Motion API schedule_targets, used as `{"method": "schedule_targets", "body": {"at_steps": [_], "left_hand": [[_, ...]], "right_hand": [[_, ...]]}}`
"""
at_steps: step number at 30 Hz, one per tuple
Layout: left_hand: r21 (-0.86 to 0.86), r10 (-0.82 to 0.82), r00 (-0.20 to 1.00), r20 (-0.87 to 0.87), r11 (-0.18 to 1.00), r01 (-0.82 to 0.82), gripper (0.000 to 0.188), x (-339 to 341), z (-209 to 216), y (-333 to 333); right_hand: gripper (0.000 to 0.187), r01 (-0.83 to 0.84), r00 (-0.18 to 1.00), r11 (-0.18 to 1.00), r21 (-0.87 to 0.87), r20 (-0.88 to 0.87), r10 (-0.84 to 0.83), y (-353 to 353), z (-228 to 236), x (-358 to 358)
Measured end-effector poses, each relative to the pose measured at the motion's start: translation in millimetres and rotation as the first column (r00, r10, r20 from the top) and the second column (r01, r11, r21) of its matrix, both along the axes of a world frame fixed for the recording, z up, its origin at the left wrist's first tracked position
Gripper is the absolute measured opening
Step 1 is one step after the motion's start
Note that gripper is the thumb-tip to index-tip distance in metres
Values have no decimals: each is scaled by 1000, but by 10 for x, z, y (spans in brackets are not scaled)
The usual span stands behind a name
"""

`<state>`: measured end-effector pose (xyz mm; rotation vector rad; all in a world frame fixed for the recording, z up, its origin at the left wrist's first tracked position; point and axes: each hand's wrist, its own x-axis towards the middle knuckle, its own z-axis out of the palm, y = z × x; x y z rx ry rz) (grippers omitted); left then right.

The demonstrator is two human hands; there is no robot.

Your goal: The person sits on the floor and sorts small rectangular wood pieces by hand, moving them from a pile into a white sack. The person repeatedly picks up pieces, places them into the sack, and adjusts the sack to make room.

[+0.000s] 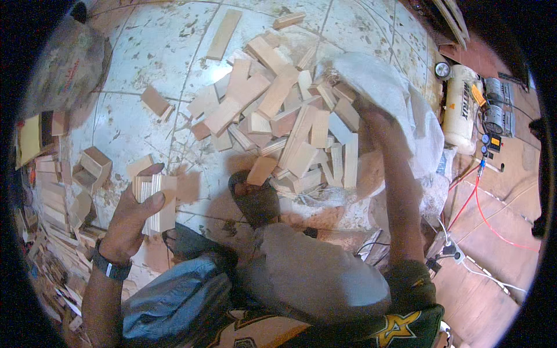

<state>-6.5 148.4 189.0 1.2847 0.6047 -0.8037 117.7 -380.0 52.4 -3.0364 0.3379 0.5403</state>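
Note:
My left hand point(134, 213) is closed round a small stack of flat wooden blocks point(161, 200), held upright with the thumb across their edges. My right arm stretches out to the far right side of a loose heap of wooden blocks point(278, 98) on the floor. There my right hand point(364, 108) is at a short wooden block point(344, 91) at the edge of the heap. Its fingers are dark and partly hidden, so whether they grip that block is unclear. A whitish sack point(400, 98) lies beside and under my right forearm.
A cream air compressor point(461, 110) with a red hose point(487, 223) stands at the right. Near it is a power strip point(455, 253) with cables. Stacked wood offcuts point(52, 197) line the left. A grey sack point(69, 69) sits at far left, and single blocks point(224, 35) lie on the tiles.

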Motion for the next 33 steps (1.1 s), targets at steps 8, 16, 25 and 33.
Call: {"method": "schedule_targets", "body": {"at_steps": [8, 16, 25, 33], "left_hand": [[-61, -11, 999, -45, 998, 8, 71, 73, -73, -80], [-139, 41, 999, 4, 990, -40, 56, 75, -98, -15], [-210, 318, 941, 114, 934, -290, 56, -50, -211, 164], [-40, 251, 967, 40, 968, -249, 54, -267, -404, 377]], "right_hand": [[69, 165, 984, 656, 737, -78, -161, 595, 996, -634], [73, 350, 933, -114, 930, -335, 131, 1896, 718, -641], [71, 41, 907, -44, 998, -19, 421, 3423, 802, -750], [58, 469, 814, -104, 877, -383, 437, 3823, 456, -934]]}}
